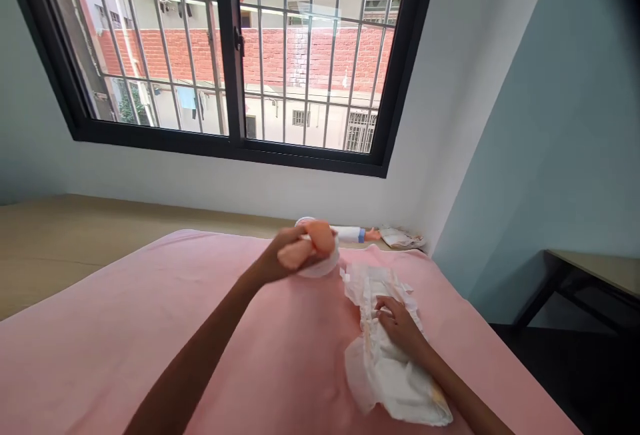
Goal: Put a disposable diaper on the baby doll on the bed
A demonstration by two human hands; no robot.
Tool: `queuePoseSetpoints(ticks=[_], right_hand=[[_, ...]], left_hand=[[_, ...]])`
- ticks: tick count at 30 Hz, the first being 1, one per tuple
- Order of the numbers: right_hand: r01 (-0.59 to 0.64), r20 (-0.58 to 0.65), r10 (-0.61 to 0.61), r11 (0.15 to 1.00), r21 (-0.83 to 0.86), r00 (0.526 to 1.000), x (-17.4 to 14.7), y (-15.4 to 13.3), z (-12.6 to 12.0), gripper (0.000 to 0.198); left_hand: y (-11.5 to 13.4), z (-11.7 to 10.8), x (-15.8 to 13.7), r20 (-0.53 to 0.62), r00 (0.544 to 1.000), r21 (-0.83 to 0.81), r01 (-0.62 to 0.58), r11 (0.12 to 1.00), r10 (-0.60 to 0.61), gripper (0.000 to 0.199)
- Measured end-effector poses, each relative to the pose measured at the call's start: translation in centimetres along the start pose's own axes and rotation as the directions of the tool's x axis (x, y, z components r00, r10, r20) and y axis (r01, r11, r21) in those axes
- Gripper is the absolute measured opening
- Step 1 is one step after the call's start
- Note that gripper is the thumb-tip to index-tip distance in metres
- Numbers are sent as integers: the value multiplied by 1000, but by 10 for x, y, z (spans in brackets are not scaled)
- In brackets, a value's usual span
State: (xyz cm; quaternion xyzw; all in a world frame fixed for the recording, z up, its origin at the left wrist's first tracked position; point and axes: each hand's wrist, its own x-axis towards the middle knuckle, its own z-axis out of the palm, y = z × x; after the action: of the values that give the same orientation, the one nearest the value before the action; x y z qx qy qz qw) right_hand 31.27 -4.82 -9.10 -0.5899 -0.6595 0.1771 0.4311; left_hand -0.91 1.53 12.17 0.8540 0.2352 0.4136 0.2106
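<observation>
1. Pink cloth [280,368] lies nearest us, spread wide beneath both our forearms and running off the bottom edge of the view.
2. Beyond it, we face a dark-framed window [233,62] with metal bars; through the glass we see a brick wall [295,55] and some hanging laundry [187,97].
3. Along the left and far sides, a bare strip of wooden board [60,242] shows outside the cloth.
4. Over on our right, well apart from the cloth, part of a table [600,268] stands against the blue-grey wall.
5. Unfolded on the right part of the cloth is a white diaper [400,378], its length stretching toward us, its far end just beside the doll.
6. That doll [323,238] lies at the far edge of the cloth, legs raised toward us, a white sleeve with a blue cuff reaching out to the right. Our own hand hides much of its body.
7. Our left hand [286,246] is closed around the doll's legs, slightly blurred.
8. Our right hand [397,323] rests on the diaper, fingers loosely bent, gripping nothing that we can see.
9. Past the doll's outstretched hand, we see a crumpled white packet [401,237] near the corner.
</observation>
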Motion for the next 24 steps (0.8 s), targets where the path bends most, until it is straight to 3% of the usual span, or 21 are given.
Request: queuePoseSetpoints(ticks=[2,5,9,14,16,18,21,24], right_hand=[[-40,13,39,997,65,999,5,0,-1,34],[-110,60,101,979,173,993,15,-12,2,33],[-147,146,110,951,273,983,35,-45,21,36],[-142,235,54,916,375,970,62,-81,63,34],[-47,188,-5,962,270,982,69,-85,79,30],[119,144,-126,991,55,982,73,-85,95,26],[281,183,-247,940,-194,952,77,-84,114,21],[319,186,-274,904,-286,944,83,-85,126,18]], left_hand=[[-5,-19,11,-160,986,-65,26,998,-37,36],[-21,-34,15,-411,909,-160,-1,987,-66,39],[-37,-47,12,-475,877,-172,-7,985,-76,34],[-43,-61,11,-498,860,-251,-18,968,-113,35],[-44,-63,10,-479,869,-276,-12,961,-127,38],[-45,-64,9,-456,880,-284,-4,959,-132,43],[-43,-62,8,-408,905,-281,3,960,-123,45],[-41,-60,7,-357,928,-291,-2,957,-107,41]])
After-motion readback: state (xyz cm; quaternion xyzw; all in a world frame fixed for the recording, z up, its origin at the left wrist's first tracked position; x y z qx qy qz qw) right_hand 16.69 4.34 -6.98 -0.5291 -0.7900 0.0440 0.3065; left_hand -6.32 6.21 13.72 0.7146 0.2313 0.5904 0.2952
